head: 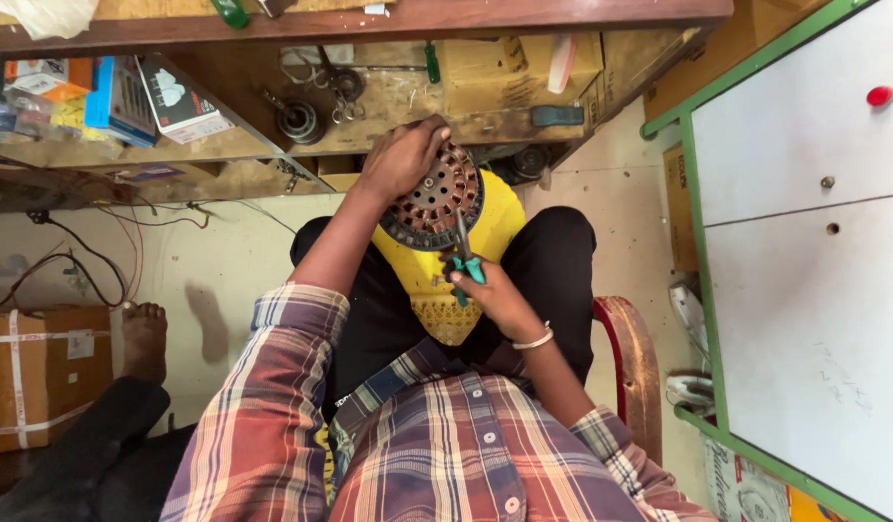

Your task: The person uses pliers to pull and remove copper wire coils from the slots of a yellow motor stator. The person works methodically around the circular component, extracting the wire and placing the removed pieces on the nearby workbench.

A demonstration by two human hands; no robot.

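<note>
Seen from above, the left hand [400, 159] grips a round copper-wound motor stator [433, 198] over a yellow cloth [495, 217]; the right hand [495, 295] holds green-handled pliers [465, 259] against it.

The motor stator [433, 196] sat on the cloth [446, 290] across my lap, my left hand [400, 158] on its far rim, my right hand [493, 293] with pliers [465, 253] at its near edge, shelf [388, 101] beyond.

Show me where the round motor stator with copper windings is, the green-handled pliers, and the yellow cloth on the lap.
Round motor stator with copper windings [435, 201], head view, on its perforated face.
Green-handled pliers [463, 253], head view, on the metal jaws just above the handles.
Yellow cloth [499, 215], head view, on the bare patch right of the stator.
</note>
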